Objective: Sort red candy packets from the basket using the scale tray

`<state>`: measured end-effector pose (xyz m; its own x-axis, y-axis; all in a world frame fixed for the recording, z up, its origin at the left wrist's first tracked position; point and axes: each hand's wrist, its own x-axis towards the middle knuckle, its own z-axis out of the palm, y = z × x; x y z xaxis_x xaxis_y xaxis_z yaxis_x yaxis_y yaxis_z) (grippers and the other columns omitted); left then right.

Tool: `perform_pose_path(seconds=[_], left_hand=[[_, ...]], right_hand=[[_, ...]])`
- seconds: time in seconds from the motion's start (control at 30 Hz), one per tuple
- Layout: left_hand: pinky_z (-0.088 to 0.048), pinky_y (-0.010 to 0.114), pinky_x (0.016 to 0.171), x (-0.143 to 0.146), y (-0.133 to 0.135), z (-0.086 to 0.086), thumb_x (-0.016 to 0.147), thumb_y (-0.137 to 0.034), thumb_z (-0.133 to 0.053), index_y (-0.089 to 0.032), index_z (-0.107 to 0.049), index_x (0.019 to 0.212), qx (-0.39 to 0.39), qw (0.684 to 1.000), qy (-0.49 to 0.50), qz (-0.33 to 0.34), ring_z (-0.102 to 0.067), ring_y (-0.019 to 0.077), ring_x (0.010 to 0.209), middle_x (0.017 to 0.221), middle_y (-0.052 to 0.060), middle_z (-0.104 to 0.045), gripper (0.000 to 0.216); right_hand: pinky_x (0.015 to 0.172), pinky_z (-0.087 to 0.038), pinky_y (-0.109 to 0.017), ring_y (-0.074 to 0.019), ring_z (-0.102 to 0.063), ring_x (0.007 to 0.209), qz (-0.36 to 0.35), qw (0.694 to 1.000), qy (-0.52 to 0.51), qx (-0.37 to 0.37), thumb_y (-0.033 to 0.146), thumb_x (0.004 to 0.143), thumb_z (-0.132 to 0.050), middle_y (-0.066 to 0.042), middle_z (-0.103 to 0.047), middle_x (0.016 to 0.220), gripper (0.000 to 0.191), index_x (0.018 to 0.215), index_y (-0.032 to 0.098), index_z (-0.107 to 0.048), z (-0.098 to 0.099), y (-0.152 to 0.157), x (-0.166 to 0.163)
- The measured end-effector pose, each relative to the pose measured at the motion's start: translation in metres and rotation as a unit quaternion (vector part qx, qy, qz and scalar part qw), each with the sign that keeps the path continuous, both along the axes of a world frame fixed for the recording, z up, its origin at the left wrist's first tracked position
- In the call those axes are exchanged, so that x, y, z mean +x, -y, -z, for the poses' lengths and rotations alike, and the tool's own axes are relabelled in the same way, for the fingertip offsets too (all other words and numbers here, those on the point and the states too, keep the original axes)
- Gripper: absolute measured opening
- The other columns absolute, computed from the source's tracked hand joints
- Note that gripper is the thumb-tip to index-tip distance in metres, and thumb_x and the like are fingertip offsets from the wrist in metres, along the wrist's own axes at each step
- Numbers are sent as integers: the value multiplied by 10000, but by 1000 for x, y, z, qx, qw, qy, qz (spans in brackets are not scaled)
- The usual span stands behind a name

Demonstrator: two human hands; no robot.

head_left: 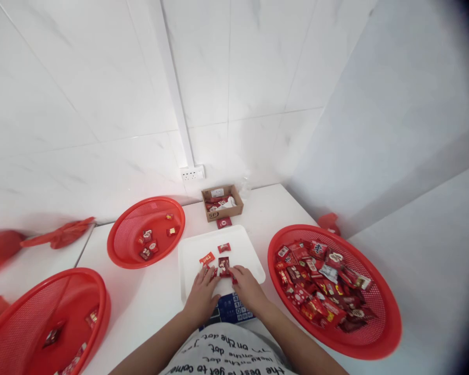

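A white tray (245, 245) lies on the white table in front of me, on top of a scale whose blue keypad (230, 308) shows at its near edge. A few red wrapped candies (223, 248) lie on the tray. My left hand (201, 296) rests palm down at the tray's near edge, fingers stretched toward a small red candy (207, 259). My right hand (248, 287) lies beside it, fingertips pressed on a dark red candy (223, 266). Whether it grips the candy I cannot make out.
A red mesh basket (379, 333) full of wrapped candies stands at the right. Another red basket (119, 250) with several candies stands behind left, a third (101, 307) at the near left. A small cardboard box (234, 211) and a wall socket (192, 173) are at the back.
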<state>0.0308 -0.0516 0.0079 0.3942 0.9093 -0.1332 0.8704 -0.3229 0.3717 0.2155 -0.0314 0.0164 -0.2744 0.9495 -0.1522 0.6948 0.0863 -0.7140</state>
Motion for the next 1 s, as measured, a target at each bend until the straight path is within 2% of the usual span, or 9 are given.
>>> perform_pose_path(seconds=[0.1, 0.23, 0.4, 0.6, 0.73, 0.83, 0.93, 1.0], left_hand=[[-266, 515, 1058, -2, 0, -2, 759, -199, -517, -236, -438, 1287, 0, 1000, -5, 7, -196, 295, 1346, 1451, 68, -305, 535], [-237, 486, 1076, -5, -7, -6, 772, -187, -487, -207, -385, 1327, 1, 1000, 1, -20, -139, 273, 1362, 1480, 84, -226, 565], [-191, 476, 1085, -1, -21, -11, 801, -313, -480, -144, -278, 1386, -28, 998, 0, -59, -62, 288, 1368, 1493, 136, -146, 641], [-93, 538, 1078, 16, -30, -8, 741, -478, -553, -253, -252, 1400, -41, 998, -38, -32, -30, 312, 1367, 1505, 90, -96, 758], [-59, 568, 1067, 19, -37, 3, 772, -572, -465, -319, -235, 1399, -41, 999, -21, 3, -25, 323, 1366, 1510, 54, -82, 714], [-51, 577, 1064, 17, -44, 8, 779, -600, -431, -319, -240, 1397, -37, 999, -17, 3, -30, 326, 1366, 1509, 55, -109, 706], [-31, 604, 1052, 19, -50, 6, 770, -621, -430, -313, -249, 1395, -21, 1000, -17, 12, -39, 341, 1363, 1508, 72, -112, 720], [-13, 614, 1048, 22, -52, 1, 770, -629, -426, -320, -258, 1389, -3, 999, -13, 43, -51, 342, 1363, 1510, 71, -104, 712]], right_hand=[[953, -360, -316, -203, -482, 1083, -3, 1000, -12, 13, 56, 711, -417, -105, -560, 1130, 470, 1146, 156, -562, 1, -2, -2], [930, -377, -286, -183, -514, 1053, 4, 999, -51, -1, 79, 711, -440, -89, -564, 1118, 453, 1137, 173, -558, 1, -7, -5], [871, -428, -276, -183, -552, 1018, 17, 993, -114, -21, 143, 719, -469, -82, -566, 1143, 415, 1122, 180, -560, -1, -10, -8], [803, -478, -301, -186, -584, 943, 59, 986, -151, 22, 248, 767, -428, -89, -596, 1101, 345, 1064, 186, -593, -8, -9, 5], [743, -507, -313, -201, -603, 894, 170, 969, -161, 76, 362, 765, -430, -102, -621, 1048, 349, 1007, 184, -607, -3, -10, 40], [832, -484, -353, -230, -593, 950, 257, 950, -142, 106, 419, 726, -446, -111, -632, 1047, 379, 970, 181, -612, 10, -10, 83], [888, -458, -366, -250, -579, 1007, 310, 943, -89, 77, 452, 699, -431, -122, -621, 1094, 455, 1016, 170, -595, 33, -9, 129], [871, -470, -363, -264, -601, 974, 315, 946, -67, 35, 456, 661, -419, -160, -627, 1078, 508, 1006, 129, -596, 54, -7, 153]])
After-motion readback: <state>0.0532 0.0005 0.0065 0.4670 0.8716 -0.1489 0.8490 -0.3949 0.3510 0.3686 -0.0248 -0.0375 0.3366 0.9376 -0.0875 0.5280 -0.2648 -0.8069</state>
